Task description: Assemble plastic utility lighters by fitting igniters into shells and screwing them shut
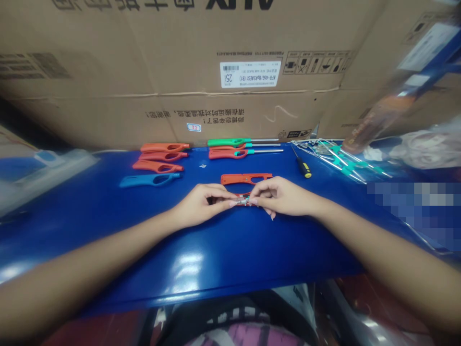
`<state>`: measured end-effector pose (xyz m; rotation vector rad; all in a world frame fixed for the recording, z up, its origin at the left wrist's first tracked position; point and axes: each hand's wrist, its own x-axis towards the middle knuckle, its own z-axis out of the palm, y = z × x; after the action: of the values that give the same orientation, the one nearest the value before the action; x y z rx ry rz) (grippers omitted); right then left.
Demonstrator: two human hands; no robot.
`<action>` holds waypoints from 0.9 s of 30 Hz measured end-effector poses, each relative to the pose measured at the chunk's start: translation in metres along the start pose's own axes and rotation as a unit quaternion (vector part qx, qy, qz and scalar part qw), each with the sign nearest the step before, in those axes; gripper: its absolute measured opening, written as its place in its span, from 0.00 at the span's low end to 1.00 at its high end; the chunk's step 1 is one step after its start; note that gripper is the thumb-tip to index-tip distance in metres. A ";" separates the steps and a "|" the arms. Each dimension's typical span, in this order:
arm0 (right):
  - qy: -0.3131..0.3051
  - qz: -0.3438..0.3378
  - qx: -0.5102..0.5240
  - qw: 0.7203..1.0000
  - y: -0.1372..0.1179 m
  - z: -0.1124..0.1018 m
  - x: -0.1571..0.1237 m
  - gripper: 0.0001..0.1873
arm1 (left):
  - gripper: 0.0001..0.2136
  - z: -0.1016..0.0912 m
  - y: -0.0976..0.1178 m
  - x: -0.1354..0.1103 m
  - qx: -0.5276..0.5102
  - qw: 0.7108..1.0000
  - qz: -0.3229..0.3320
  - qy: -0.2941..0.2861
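While left hand (200, 205) and right hand (288, 197) pinch small casing (244, 201) at table's middle, red plastic, metal and teal bits show between fingertips. Just beyond: flat orange shell (230, 179), looped cutout. Glossy blue table (259, 254). Farther back: smooth loop-ended handles (146, 165), handles with slim metal rods (225, 142), black-yellow screwdriver (305, 168). Printed cardboard box (158, 115) blocks far edge.

From my end I see my left arm (90, 264) stretch up from the lower left and my right arm (382, 257) from the lower right, both bare. My left hand (200, 204) and right hand (284, 197) face each other just apart, each pinched at the fingertips (232, 204), the right's lower fingers (271, 214) curled below.
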<state>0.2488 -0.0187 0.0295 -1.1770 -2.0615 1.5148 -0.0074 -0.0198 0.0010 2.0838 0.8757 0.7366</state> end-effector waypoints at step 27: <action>0.045 -0.040 0.007 0.998 0.008 0.006 0.003 0.19 | 0.08 0.002 0.001 -0.001 -0.016 0.999 0.001 0.044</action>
<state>0.2466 -0.0194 0.0197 -1.1223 -2.0110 1.4098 -0.0067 -0.0217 0.0004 2.0370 0.9029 0.8431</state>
